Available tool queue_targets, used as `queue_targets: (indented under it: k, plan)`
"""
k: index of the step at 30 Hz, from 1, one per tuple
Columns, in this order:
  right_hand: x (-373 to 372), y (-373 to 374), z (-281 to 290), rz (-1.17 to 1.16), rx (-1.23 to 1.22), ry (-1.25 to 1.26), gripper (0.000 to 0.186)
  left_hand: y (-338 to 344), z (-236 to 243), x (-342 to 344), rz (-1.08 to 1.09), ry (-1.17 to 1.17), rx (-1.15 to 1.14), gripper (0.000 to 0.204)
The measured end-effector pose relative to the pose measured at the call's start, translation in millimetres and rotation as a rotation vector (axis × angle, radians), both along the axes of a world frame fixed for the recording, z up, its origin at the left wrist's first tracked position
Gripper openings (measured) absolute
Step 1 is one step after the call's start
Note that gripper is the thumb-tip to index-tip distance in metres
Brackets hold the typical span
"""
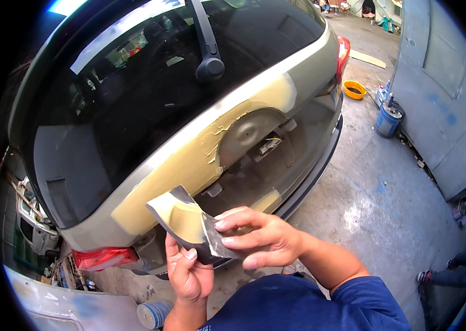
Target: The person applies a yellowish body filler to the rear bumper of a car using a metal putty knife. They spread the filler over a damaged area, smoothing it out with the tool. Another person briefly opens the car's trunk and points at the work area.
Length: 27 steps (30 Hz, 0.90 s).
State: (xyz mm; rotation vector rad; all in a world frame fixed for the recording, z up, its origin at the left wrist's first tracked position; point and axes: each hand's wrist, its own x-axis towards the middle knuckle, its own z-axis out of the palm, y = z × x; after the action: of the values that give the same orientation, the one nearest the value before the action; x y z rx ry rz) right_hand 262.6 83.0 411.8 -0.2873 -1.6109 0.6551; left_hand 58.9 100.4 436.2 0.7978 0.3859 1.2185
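My left hand (190, 276) grips a dark, flat putty board (204, 252) from below, thumb against its near edge. A lump of yellow body filler (184, 225) lies on the board. Closed around a thin grey metal spreader (212, 234), my right hand (266, 237) presses its blade to the board beside the filler. Behind the board stands the tailgate (158, 157) of a silver-beige car. A wide band of yellow filler (180, 165) covers its panel, smooth in parts and ridged around the rounded recess (246, 132).
The rear bumper (321, 174) runs along the tailgate's lower side. Blue cans (388, 120) and a yellow basin (354, 90) stand on the concrete floor to the right, near a grey metal door (453, 105). Another person's leg (445, 277) shows at the right edge. A can (153, 315) sits lower left.
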Motion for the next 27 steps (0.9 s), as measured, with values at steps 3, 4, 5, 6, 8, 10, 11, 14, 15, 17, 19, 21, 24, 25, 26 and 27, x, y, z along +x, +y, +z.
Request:
queue_targets:
  k: [3,4,5,6,8,10,11,14,15,17,19,21,24,25,26,27]
  plan:
    - [14.2,8.1,-11.4,-0.345,0.057,-0.221,0.038,3.5,9.2,0.5,0.046,-0.059,0.045,0.063]
    - [19.2,9.1,-9.4,-0.484,0.064,-0.311,0.039,3.6,10.4,-2.6,0.057,-0.071,0.072,0.063]
    - [22.3,9.7,-4.1,-0.636,0.042,-0.404,0.041,3.8,10.4,-5.8,0.063,-0.078,0.095,0.063]
    - [25.4,11.5,2.0,-0.787,0.018,-0.497,0.042,3.9,10.2,-8.8,0.068,-0.086,0.119,0.063]
    - [32.8,23.2,13.9,-1.088,-0.071,-0.494,0.045,4.0,9.7,-16.3,0.075,-0.063,0.16,0.062]
    - [45.1,37.5,29.1,-1.312,-0.167,-0.487,0.045,4.0,8.5,-21.2,0.077,-0.047,0.204,0.062]
    - [49.7,43.7,35.5,-1.359,-0.188,-0.518,0.045,3.1,6.9,-24.9,0.09,-0.038,0.196,0.063]
    - [62.6,57.6,49.9,-1.501,-0.198,-0.57,0.042,1.6,3.8,-32.2,0.078,-0.018,0.182,0.063]
    - [64.7,60.1,53.7,-1.524,-0.212,-0.578,0.041,1.3,2.0,-35.2,0.077,-0.012,0.171,0.064]
    - [68.0,64.2,59.9,-1.556,-0.249,-0.597,0.041,0.0,0.4,-40.1,0.088,-0.005,0.144,0.064]
    - [71.3,66.8,64.7,-1.574,-0.294,-0.617,0.04,-1.0,-1.6,-45.9,0.097,0.001,0.126,0.064]
    - [71.6,66.6,72.6,-1.574,-0.365,-0.65,0.041,-1.2,-3.5,-52.2,0.104,0.01,0.121,0.064]
    - [68.4,67.3,76.7,-1.572,-0.324,-0.708,0.039,0.3,-5.4,-58.3,0.101,0.007,0.109,0.064]
    - [64.4,66.6,78.2,-1.567,-0.292,-0.744,0.038,0.9,-5.7,-59.6,0.098,0.003,0.106,0.064]
    - [59.1,66.9,78.8,-1.558,-0.26,-0.781,0.037,1.4,-6.4,-61.1,0.098,0.001,0.101,0.064]
    - [51.1,67.2,78.6,-1.564,-0.207,-0.759,0.036,1.9,-7.0,-62.5,0.097,-0.002,0.097,0.064]
